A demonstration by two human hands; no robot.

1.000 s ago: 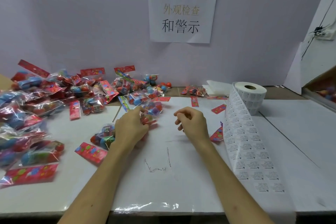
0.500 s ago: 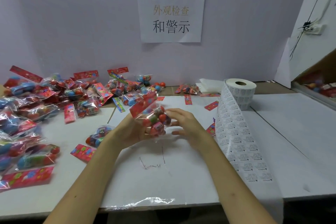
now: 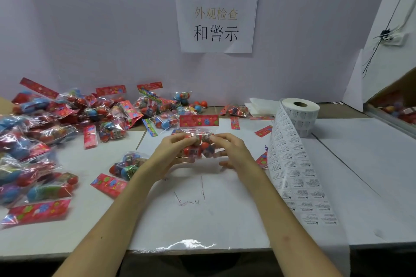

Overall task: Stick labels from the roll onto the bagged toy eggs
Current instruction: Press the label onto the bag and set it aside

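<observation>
Both left hand (image 3: 167, 157) and right hand (image 3: 234, 153) pinch bag (image 3: 196, 150).

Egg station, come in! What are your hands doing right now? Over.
Left hand and right hand both grip one egg bag. Label roll at right, untouched. Nothing blocking.

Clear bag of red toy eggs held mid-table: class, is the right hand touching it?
Touching. Head view shows the right hand pinching the clear bag of toy eggs.
</observation>
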